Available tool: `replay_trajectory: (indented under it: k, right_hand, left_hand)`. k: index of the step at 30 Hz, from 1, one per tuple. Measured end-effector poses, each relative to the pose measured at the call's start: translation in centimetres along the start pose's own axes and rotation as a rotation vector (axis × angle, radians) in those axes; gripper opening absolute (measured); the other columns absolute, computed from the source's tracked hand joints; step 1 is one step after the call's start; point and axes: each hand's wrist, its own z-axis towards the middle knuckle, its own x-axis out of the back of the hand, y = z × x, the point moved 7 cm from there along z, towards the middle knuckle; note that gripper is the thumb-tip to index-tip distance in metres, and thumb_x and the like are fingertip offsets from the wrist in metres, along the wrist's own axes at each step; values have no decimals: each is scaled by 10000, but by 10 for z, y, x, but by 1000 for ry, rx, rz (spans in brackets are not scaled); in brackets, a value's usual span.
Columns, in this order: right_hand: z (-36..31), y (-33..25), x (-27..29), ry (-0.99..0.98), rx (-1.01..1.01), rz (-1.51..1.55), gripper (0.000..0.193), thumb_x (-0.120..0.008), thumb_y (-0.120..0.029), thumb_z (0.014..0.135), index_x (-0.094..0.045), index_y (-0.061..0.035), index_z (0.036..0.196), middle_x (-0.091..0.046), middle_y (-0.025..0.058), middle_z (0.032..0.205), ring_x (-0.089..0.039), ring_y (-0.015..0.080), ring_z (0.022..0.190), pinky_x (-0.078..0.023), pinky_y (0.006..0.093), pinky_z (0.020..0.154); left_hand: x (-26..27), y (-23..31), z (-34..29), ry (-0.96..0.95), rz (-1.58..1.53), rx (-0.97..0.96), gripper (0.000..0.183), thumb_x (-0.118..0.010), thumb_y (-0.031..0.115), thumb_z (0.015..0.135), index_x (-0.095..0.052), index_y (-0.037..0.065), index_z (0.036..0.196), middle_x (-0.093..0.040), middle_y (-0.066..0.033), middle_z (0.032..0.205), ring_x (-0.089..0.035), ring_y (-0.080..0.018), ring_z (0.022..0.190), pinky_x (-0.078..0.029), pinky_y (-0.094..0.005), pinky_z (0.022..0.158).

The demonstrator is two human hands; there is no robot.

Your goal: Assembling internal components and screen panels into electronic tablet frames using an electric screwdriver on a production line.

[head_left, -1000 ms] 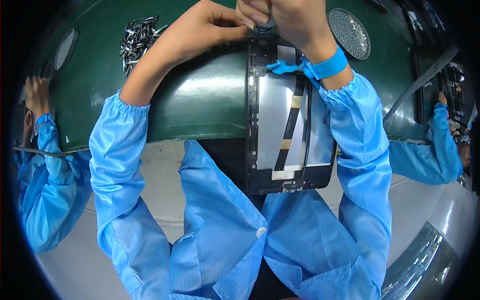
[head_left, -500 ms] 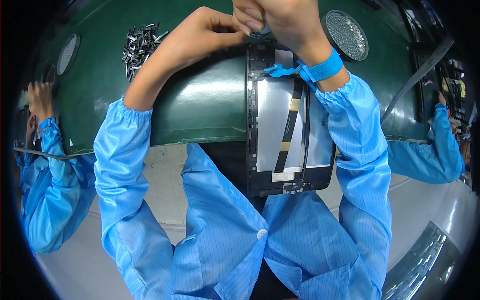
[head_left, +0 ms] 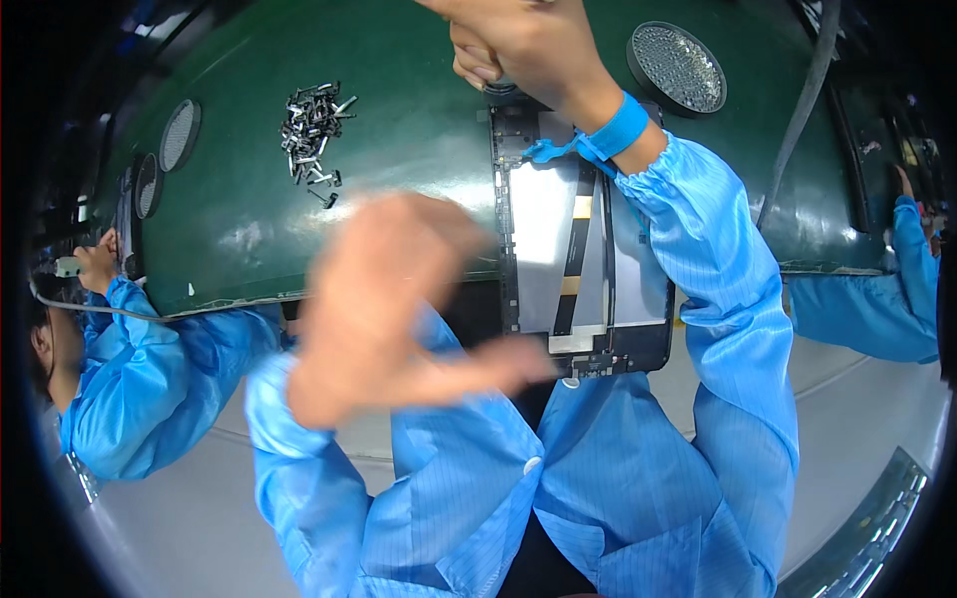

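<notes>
Left hand: blurred, lifted off the tabletop, open, holding nothing.
Right hand: fingers curled at the tablet's top edge; grip unclear.
Tablet: open-backed, overhanging the tabletop's near edge.
Clips: heaped left.

A heap of small metal clips lies on the green mat (near a round mesh disc).

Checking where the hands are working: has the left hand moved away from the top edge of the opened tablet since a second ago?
Yes. The left hand has pulled back toward the body, now blurred near the lower left corner of the opened tablet.
</notes>
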Motion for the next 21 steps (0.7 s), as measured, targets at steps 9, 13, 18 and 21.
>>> replay_trajectory:
  k: [9,13,18,21]
  right_hand:
    - [-6,-66,77,179,135,1,244,-626,-206,940,-650,18,1034,-443,-20,505,-430,97,357,-376,259,352]
    - [-29,-76,149,333,86,-85,311,-560,-250,971,-641,24,1093,-361,-29,495,-373,106,359,-381,287,381]
    - [-51,-80,202,329,115,-191,381,-516,-317,967,-592,42,1073,-336,-22,497,-354,103,384,-368,278,411]
    - [-49,-82,207,278,155,-169,352,-498,-259,957,-574,72,1052,-336,-17,514,-348,99,407,-358,282,435]
  left_hand:
    - [-91,18,-56,-100,205,66,852,-767,593,729,-586,-7,1307,-487,-317,1353,-461,-546,1259,-459,-556,996]
    - [-68,-24,-23,-34,275,90,782,-840,453,703,-593,-58,1241,-528,-281,1318,-553,-472,1203,-537,-450,917]
    - [-57,-100,66,86,316,114,683,-825,411,748,-615,-82,1171,-588,-266,1242,-644,-420,1063,-557,-438,869]
    - [-59,-161,133,125,430,65,629,-752,444,823,-629,-44,1201,-579,-261,1281,-625,-425,1092,-530,-434,915]
